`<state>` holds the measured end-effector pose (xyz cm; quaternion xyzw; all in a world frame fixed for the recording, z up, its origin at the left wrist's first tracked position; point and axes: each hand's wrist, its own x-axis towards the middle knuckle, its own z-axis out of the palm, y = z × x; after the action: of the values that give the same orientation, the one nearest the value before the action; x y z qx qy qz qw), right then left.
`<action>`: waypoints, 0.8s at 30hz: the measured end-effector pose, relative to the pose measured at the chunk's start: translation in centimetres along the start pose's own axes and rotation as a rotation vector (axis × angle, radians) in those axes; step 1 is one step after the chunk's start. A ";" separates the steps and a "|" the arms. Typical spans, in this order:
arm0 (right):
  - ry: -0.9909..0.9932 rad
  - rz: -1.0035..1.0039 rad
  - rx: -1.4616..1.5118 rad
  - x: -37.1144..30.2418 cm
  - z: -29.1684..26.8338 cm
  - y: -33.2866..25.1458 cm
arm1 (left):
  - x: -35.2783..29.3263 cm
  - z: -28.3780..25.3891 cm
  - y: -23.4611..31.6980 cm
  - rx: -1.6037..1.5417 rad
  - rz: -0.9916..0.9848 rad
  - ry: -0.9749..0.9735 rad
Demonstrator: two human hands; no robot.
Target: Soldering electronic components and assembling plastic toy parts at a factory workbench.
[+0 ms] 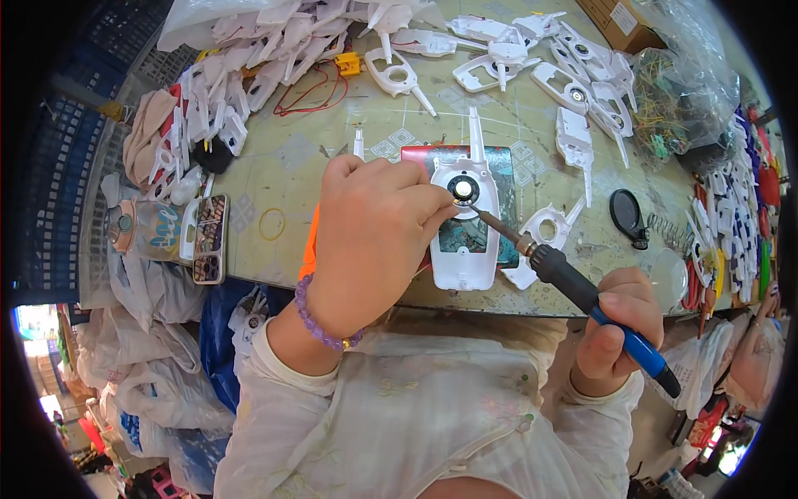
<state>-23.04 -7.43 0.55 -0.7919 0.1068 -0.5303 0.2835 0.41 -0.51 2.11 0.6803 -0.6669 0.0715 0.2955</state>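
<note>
A white plastic housing (465, 270) with a long thin stem lies before me, a round black-and-silver speaker (462, 189) set in its ring. The fingertips of my left hand (374, 229) are pinched together at the speaker's lower left edge; what they grip is too small to make out. In my right hand (619, 333) is a soldering iron (573, 279) with a blue and black handle. Its tip meets the speaker's lower edge, close to my left fingertips. Beneath the housing lies a flat red and teal object (503, 162). My left hand partly covers an orange thing (310, 249).
White housings (399, 79) are heaped along the far side of the green patterned table (332, 125). A phone (210, 239) lies at the left edge. To the right are a round black lid-like piece (627, 216), a coiled spring (669, 233) and a wire bundle (665, 125).
</note>
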 end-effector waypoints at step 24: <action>-0.088 -0.020 0.030 0.7 0.2 0.7 | -0.5 -0.2 0.4 0.069 0.020 -0.043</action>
<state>-22.51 -8.32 0.64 -0.8111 0.0784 -0.4993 0.2945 0.05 0.02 2.18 0.6849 -0.6768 0.0828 0.2569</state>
